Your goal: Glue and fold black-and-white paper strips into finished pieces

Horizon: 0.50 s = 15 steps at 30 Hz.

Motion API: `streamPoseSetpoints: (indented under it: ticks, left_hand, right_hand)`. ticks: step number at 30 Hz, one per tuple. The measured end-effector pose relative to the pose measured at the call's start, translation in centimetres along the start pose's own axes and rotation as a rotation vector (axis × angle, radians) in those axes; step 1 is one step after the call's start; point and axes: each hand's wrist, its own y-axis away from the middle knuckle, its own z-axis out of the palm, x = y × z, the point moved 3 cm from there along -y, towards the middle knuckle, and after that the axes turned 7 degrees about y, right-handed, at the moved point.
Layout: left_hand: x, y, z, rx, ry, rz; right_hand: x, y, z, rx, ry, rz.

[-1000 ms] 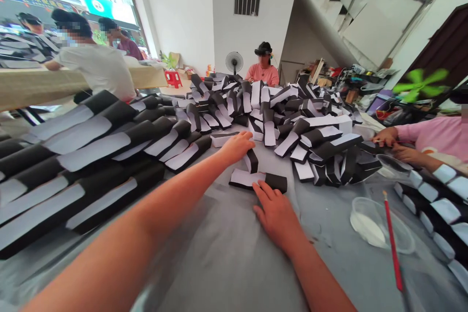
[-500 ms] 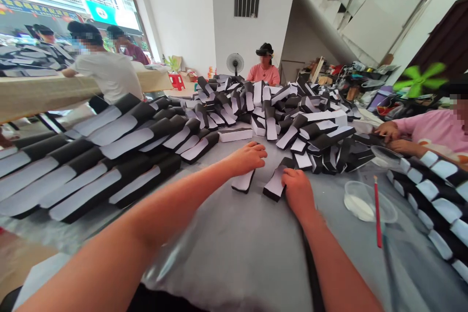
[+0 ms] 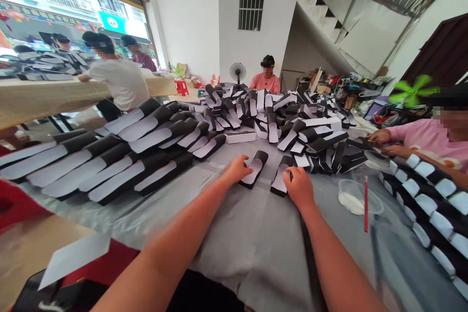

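Observation:
Two slim black-and-white paper boxes lie side by side on the grey-covered table in front of me. My left hand (image 3: 237, 169) is at the left edge of the left paper box (image 3: 255, 168), thumb and fingers apart, fingertips close to its side; whether they touch cannot be told. My right hand (image 3: 299, 186) has its curled fingers on the right edge of the right paper box (image 3: 280, 178), which lies tilted in line with the left one. Each box has a white face and a black far end.
Stacked boxes (image 3: 109, 170) stand to the left, and a loose heap (image 3: 263, 107) lies behind. At right are a plastic tub (image 3: 351, 200) with white paste, a red pencil-like stick (image 3: 366, 204) and more stacked boxes (image 3: 431, 204). A co-worker in pink (image 3: 413, 139) sits there.
My left hand has drawn back from above the left box to its left side, baring its black end. My right hand stays at the right box. The camera view has shifted.

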Motion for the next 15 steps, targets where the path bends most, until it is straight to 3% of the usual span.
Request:
streamPoseSetpoints:
  ticks: [5,9,15]
  left_hand:
    - [-1.0,0.9,1.1,0.119,0.171,0.106]
    - [-1.5,0.8,1.3,0.085,0.307,0.199]
    - [-0.7,0.4,2.4,0.029,0.297,0.299]
  right_hand:
    - [0.1,-0.4,0.4,-0.102,0.057,0.083]
    - [-0.7,-0.4,0.2,-0.185,0.085,0.068]
    - [-1.9,1.2,-1.4,-0.205,0.071,0.036]
